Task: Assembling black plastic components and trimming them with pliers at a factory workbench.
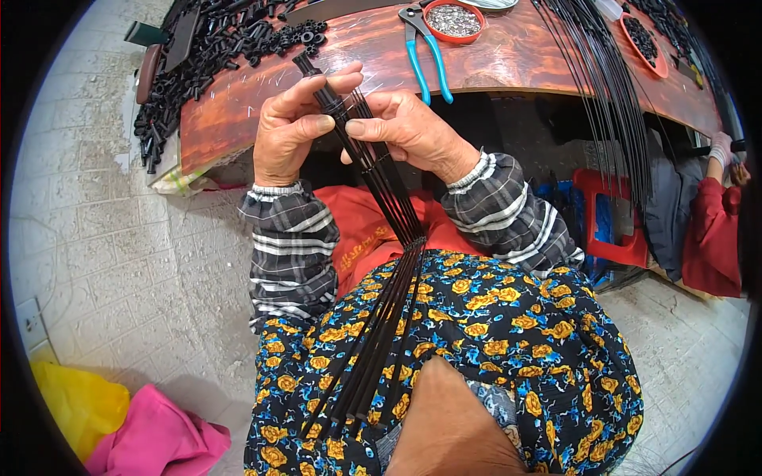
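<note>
Both my hands hold a black umbrella frame (386, 186) slantwise in front of me. Its gathered ribs run down across the apron (484, 329) on my lap, their ends spread a little. My left hand (298, 119) wraps the upper end near the black tube-like top, thumb pressed against it. From the right, my right hand (413, 131) pinches at the ribs just below the top; thin wire-like tips stick up between the two hands. Part of my right fingers is hidden behind the frame.
On the reddish wooden table (230, 111) lie many black tubular parts (242, 40), teal-handled pliers (439, 67) and a red bowl (456, 40) of small metal pieces. Long black rods (607, 103) hang over its edge. A red stool (589, 198) and another person's red sleeve (710, 238) are at right.
</note>
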A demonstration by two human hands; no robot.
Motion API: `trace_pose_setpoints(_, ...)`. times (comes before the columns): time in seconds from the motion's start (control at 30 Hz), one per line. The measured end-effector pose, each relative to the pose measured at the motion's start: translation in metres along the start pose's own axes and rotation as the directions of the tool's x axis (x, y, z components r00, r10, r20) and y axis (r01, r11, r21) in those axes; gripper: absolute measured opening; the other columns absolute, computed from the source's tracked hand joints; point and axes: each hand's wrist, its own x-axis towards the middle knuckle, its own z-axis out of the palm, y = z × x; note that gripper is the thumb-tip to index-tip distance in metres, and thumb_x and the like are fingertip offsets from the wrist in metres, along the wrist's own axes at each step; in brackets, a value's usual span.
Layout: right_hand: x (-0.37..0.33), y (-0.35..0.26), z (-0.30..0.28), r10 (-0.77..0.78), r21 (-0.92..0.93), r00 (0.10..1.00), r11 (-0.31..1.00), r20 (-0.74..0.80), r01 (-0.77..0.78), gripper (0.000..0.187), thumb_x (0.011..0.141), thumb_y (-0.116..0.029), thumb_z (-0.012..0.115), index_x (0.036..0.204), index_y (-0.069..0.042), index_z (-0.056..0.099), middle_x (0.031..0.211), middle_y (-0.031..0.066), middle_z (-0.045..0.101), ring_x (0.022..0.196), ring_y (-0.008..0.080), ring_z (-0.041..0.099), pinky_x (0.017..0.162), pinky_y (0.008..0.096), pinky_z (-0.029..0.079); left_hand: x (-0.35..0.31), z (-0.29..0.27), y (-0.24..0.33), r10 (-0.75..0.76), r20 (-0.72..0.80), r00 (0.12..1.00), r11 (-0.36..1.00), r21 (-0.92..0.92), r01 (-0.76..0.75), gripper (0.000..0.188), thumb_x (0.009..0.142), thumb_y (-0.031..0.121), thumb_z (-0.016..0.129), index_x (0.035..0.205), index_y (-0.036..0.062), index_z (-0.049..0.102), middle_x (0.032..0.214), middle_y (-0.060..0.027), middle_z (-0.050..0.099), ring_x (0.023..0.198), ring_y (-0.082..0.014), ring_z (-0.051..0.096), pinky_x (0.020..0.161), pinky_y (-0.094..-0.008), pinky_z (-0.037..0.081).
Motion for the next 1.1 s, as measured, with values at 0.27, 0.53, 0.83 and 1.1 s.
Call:
trace_pose_setpoints(0.27, 0.007, 0.008, -0.010, -0.035, 0.100, 0.990, 0.995, 0.135, 0.021, 0.025, 0.091, -0.023, 0.062, 0.106, -0.003, 0.059, 0.081, 0.0108, 0.070, 0.051, 0.0026, 0.056, 0.036, 0.0131, 0.030, 0.005, 0.003, -0.011, 0.089, 0.098, 0.991, 0.993, -0.081, -0.081, 0.051, 0.080, -0.001, 0.062, 0.127, 0.0193, 0.058, 0.124, -0.0238, 0.057, 0.132, -0.0424, 0.037, 0.106, -0.0509, 0.034)
trace_pose_setpoints(0.53, -0.001, 0.000, -0.005, -0.022, 0.064, 0.997, 0.998, 0.076, 0.017, 0.033, 0.088, -0.028, 0.065, 0.110, -0.003, 0.059, 0.080, 0.0093, 0.070, 0.054, 0.0034, 0.058, 0.037, 0.0131, 0.029, 0.000, 0.018, -0.018, 0.072, -0.032, 0.997, 0.975, -0.208, -0.077, 0.061, 0.084, 0.001, 0.060, 0.139, 0.0225, 0.045, 0.126, -0.0262, 0.054, 0.129, -0.0432, 0.040, 0.106, -0.0514, 0.035)
trace_pose_setpoints(0.83, 0.004, 0.010, -0.003, -0.033, 0.197, 0.999, 0.980, 0.040, 0.024, 0.032, 0.089, -0.026, 0.064, 0.110, -0.003, 0.058, 0.081, 0.0107, 0.069, 0.058, 0.0072, 0.061, 0.041, 0.0144, 0.037, 0.001, 0.010, -0.017, 0.022, -0.021, 1.000, 0.977, -0.210, -0.026, 0.066, 0.081, -0.003, 0.059, 0.141, 0.0181, 0.041, 0.126, -0.0266, 0.054, 0.121, -0.0378, 0.051, 0.103, -0.0464, 0.040)
trace_pose_setpoints(1.1, 0.001, 0.001, -0.008, -0.036, 0.182, 0.999, 0.983, -0.023, 0.039, 0.034, 0.088, -0.020, 0.065, 0.114, 0.000, 0.057, 0.086, 0.0091, 0.067, 0.074, 0.0152, 0.067, 0.064, 0.0234, 0.053, -0.012, 0.033, 0.013, 0.172, -0.580, 0.796, 0.983, 0.149, -0.103, 0.048, 0.085, 0.003, 0.060, 0.131, -0.0064, 0.047, 0.120, -0.0202, 0.059, 0.112, -0.0300, 0.058, 0.096, -0.0422, 0.046)
